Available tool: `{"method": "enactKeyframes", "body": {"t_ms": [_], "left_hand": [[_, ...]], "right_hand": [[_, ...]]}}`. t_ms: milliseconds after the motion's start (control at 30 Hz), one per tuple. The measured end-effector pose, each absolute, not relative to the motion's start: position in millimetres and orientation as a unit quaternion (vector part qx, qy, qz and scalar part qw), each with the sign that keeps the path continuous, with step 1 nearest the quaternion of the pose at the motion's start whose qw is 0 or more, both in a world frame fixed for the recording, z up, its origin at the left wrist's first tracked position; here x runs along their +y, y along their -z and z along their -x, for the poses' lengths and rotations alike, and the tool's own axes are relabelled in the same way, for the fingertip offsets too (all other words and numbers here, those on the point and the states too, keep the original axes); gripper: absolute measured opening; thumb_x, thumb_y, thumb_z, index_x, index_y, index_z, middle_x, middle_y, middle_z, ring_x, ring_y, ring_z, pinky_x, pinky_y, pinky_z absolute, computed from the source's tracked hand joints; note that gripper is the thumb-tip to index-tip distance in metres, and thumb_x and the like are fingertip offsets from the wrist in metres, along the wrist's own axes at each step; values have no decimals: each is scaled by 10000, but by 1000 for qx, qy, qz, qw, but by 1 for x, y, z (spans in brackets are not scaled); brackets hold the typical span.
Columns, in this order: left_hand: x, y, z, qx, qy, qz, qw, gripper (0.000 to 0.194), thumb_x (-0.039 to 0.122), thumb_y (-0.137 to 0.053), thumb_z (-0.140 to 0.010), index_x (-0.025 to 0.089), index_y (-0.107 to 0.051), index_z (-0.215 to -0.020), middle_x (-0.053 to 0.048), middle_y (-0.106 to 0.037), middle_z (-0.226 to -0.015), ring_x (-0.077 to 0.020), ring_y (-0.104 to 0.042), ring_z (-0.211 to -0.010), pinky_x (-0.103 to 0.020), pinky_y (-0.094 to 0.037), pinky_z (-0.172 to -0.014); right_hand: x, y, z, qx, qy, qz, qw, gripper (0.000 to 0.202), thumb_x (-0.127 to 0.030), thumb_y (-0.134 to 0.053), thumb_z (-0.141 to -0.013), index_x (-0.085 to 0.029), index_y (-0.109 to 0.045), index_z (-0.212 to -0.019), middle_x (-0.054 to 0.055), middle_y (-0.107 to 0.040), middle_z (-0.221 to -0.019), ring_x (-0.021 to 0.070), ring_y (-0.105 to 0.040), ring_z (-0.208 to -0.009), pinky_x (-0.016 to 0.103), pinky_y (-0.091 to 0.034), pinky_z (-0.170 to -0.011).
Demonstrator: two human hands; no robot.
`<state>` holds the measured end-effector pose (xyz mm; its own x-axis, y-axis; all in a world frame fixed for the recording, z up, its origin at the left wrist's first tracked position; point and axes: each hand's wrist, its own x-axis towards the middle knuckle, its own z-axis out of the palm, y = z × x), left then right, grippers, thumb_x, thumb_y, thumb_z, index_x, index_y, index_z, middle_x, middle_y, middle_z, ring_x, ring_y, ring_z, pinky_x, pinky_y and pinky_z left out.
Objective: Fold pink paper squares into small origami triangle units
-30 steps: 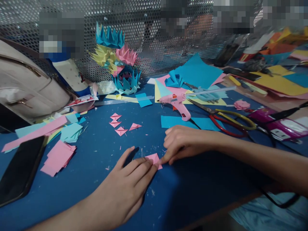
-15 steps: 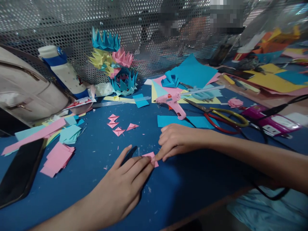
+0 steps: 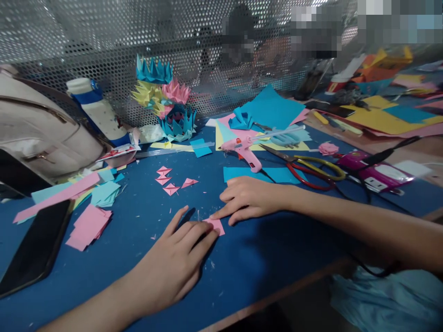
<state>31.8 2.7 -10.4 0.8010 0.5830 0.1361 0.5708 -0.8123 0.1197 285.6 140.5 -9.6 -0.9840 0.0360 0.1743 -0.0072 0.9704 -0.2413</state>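
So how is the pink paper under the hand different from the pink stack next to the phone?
The pink paper lies partly hidden under the left hand; no hand touches the pink stack.
The pink stack shows several overlapping sheets; the pink paper looks like one piece.
Both are pink and lie on the blue table.

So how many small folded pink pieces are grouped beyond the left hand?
4 visible: top piece, second piece just below, third piece lower still, fourth piece at right.
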Motion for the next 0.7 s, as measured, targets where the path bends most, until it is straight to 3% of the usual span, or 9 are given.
{"method": "enactKeyframes", "body": {"t_ms": [233, 500, 700], "left_hand": [[3, 12, -31, 304, -81, -949, 30, 554, 109, -426, -940, 139, -386, -1491, -106, -580, -1316, -256, -519, -1270, -590, -142, -1228], [4, 15, -31, 301, -89, -949, 29, 540, 114, -413, -948, 128, -395, -1487, -104, -574, -1336, -252, -501, -1277, -572, -51, -1239], [4, 15, -30, 301, -89, -949, 28, 552, 123, -428, -949, 134, -380, -1499, -96, -571, -1342, -245, -498, -1283, -564, -37, -1244]], "right_hand": [[131, 2, -284, -971, -227, 9, 76, 489, -488, -375, -1053, -218, -775, -973, -8, -550, -640, 120, -483, -601, 292, -270, -647], [124, -4, -283, -971, -232, -19, 53, 420, -404, -392, -1057, -201, -756, -1013, 13, -600, -604, 145, -528, -624, 320, -265, -637], [119, -5, -283, -966, -251, -20, 60, 442, -411, -401, -1053, -175, -752, -925, 15, -592, -576, 137, -518, -589, 318, -263, -619]]}}
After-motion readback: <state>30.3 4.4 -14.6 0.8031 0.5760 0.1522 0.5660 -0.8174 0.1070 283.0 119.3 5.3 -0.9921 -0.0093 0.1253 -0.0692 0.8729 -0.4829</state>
